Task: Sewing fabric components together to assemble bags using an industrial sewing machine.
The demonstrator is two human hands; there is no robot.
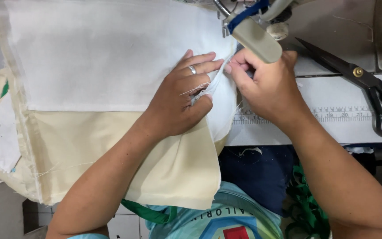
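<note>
While my left hand [180, 99] lies flat on the white fabric [98, 53], its grip pinching a raised fold, my right hand [266, 84] nips the same fold from the other side. Fabric covers the table [332, 132] beside the sewing machine [255, 37]; black scissors [368, 86] lie well apart.

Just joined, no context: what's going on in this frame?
A person sits at a sewing machine, working two-tone fabric, white above and cream below. The left hand, a ring on one finger, presses flat on the cloth and pinches its frayed edge. The right hand grips the same edge from the other side, just below the machine's head. Black scissors lie untouched on the table to the right, above a printed ruler strip.
</note>
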